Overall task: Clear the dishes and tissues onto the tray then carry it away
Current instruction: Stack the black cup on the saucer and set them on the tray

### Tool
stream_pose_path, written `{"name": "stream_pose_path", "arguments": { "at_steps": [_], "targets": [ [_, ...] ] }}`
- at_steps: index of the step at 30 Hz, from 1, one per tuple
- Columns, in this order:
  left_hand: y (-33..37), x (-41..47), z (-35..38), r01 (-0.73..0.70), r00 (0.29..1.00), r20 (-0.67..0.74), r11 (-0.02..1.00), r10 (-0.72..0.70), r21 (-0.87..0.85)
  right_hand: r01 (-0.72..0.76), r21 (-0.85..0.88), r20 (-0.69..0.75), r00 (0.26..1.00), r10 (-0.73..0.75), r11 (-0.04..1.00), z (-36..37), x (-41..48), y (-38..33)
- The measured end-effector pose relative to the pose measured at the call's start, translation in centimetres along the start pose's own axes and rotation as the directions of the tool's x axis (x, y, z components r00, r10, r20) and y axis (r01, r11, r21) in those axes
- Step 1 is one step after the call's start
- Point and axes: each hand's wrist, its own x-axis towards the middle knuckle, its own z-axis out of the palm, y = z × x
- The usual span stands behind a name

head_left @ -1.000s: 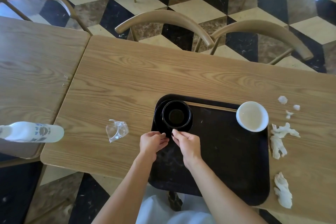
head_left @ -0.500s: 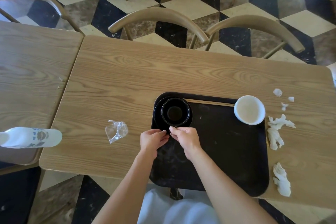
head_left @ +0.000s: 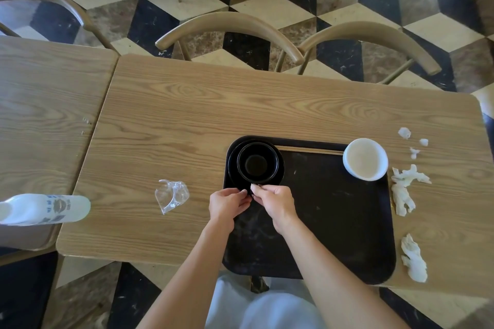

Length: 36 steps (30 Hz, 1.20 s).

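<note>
Both hands have stayed together at the near rim of the black plate (head_left: pixel 278 168), little changed since the earlier frame. Left hand (head_left: pixel 227 201) and right hand (head_left: pixel 275 201) show curled fingers meeting at that rim; whether either grip is closed on it cannot be told. Black bowl (head_left: pixel 256 163) sits on the plate in the far-left corner of the black tray (head_left: pixel 334 222); chopsticks (head_left: pixel 310 151) lie along the tray's far edge, white bowl (head_left: pixel 365 159) at its far-right corner. Crumpled tissues (head_left: pixel 403 192) lie on the wooden tabletop (head_left: pixel 213 104) by its right edge; clear plastic wrapper (head_left: pixel 171 195) left of the tray. White bottle (head_left: pixel 45 208) lies on the adjoining surface. Chairs (head_left: pixel 230 27) stand on a cube-patterned floor (head_left: pixel 280 8)
</note>
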Motion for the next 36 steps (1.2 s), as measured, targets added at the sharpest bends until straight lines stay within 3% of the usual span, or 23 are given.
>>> {"name": "stream_pose_path", "arguments": {
  "at_steps": [14,22,24,27,29,36],
  "targets": [
    [0.0,0.1,-0.4,-0.051,0.994,0.108,0.965,0.024,0.258,0.006,-0.027,-0.019,1.0,-0.007,1.0,0.1,-0.3,-0.1],
    [-0.5,-1.2,-0.7,-0.129,0.985,0.158,0.919,0.074,0.372,0.082,-0.019,-0.073,0.994,-0.083,0.996,-0.8,-1.0,0.1],
    [-1.3,-1.5,-0.7,-0.157,0.983,0.155,0.883,0.097,0.442,0.133,-0.089,-0.093,0.986,-0.141,0.987,-1.9,-1.2,0.3],
    [-2.6,-2.6,-0.3,-0.237,0.97,0.179,0.775,0.162,0.586,0.263,-0.334,-0.053,0.954,-0.296,0.905,-4.4,-1.8,0.9],
    [-3.8,-3.4,0.3,-0.335,0.942,0.223,0.626,0.253,0.704,0.315,-0.443,-0.012,0.934,-0.357,0.84,-6.9,-2.4,1.6],
    [-8.4,-6.2,6.1,-0.611,0.734,0.501,0.125,0.458,0.782,0.336,-0.675,-0.069,0.857,-0.51,0.657,-19.2,-4.5,5.3]
  ]
}}
